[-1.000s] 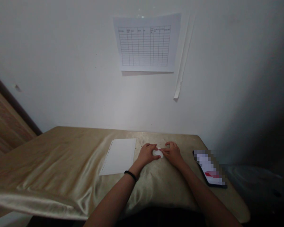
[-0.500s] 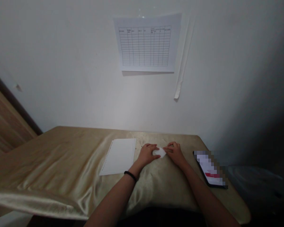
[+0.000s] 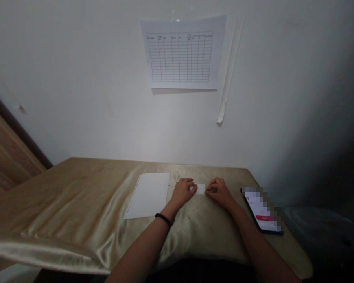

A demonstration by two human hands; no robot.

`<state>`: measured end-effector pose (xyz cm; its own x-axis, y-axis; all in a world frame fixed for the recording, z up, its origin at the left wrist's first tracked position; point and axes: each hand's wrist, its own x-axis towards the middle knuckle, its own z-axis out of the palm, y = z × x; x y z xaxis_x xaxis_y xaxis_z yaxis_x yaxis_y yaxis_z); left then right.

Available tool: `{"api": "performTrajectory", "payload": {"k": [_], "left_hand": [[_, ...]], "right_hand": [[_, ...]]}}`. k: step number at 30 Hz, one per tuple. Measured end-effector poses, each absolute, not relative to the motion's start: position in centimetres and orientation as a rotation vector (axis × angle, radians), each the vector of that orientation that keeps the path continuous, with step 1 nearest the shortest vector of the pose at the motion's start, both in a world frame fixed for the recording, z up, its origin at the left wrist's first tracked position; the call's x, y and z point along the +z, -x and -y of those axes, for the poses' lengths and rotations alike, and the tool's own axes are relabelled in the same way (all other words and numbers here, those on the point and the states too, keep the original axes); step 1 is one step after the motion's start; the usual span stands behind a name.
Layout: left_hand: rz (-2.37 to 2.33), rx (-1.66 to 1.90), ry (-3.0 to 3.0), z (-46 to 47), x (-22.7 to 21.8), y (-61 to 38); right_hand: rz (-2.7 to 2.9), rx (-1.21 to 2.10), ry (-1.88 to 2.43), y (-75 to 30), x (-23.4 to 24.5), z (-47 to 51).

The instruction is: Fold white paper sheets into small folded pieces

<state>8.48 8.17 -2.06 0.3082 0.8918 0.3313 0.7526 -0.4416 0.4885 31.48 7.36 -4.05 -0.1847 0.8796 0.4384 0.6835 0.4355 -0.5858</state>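
Note:
A small folded piece of white paper [image 3: 201,189] lies low over the cloth between my two hands. My left hand [image 3: 183,192] pinches its left edge between thumb and fingers. At the paper's lower right corner, my right hand [image 3: 219,192] has thumb and forefinger closed on it. Left of my left hand rests a larger stack of white loose-leaf paper [image 3: 150,194], with punched holes along its left side. A black band [image 3: 163,218] circles my left wrist.
A gold satin cloth [image 3: 85,200] covers the table and wrinkles on the left. A phone [image 3: 262,212] with its screen lit lies at the right. On the wall behind hang a printed table sheet [image 3: 181,57] and a white strip [image 3: 225,94].
The small paper has turned from a pointed, slanted shape to a level rectangle. My left fingers have drawn together at its left edge, and my right fingers have shifted to its lower right corner.

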Motion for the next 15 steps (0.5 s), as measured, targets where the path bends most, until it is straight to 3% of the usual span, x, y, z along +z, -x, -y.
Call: {"api": "performTrajectory", "payload": {"k": [15], "left_hand": [[-1.564,0.685,-2.381,-8.04,-2.03,-8.71]], "right_hand": [[2.028,0.497,1.268,-32.44,-3.85,-7.15]]}}
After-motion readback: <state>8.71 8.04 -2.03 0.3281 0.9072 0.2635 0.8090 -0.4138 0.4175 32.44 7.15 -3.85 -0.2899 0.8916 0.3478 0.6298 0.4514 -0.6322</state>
